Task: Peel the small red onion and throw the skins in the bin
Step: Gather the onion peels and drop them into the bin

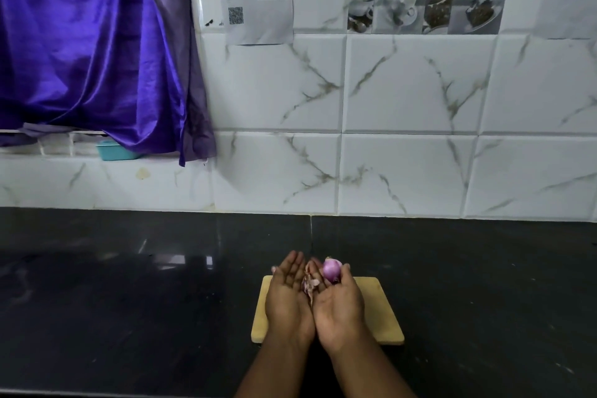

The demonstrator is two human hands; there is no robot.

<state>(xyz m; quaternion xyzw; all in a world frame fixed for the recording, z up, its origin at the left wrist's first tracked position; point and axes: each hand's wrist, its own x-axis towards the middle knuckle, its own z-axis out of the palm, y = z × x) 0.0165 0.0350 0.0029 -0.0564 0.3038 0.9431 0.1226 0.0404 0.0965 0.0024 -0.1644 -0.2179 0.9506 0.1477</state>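
Note:
Both my hands are held palm up, side by side, above a wooden chopping board (384, 310) on the black counter. A small peeled red onion (332, 270), shiny and purple, rests on the fingers of my right hand (339, 304). Dry pinkish onion skins (309, 283) lie in the gap between the two palms, against the inner edge of my left hand (287, 297). The left hand's fingers are straight and apart. No bin is in view.
The black counter (129, 300) runs across the whole front, backed by a white marbled tile wall (403, 155). A purple cloth (97, 42) hangs at upper left over a ledge with a small teal box (114, 150). Printed papers are stuck on the wall.

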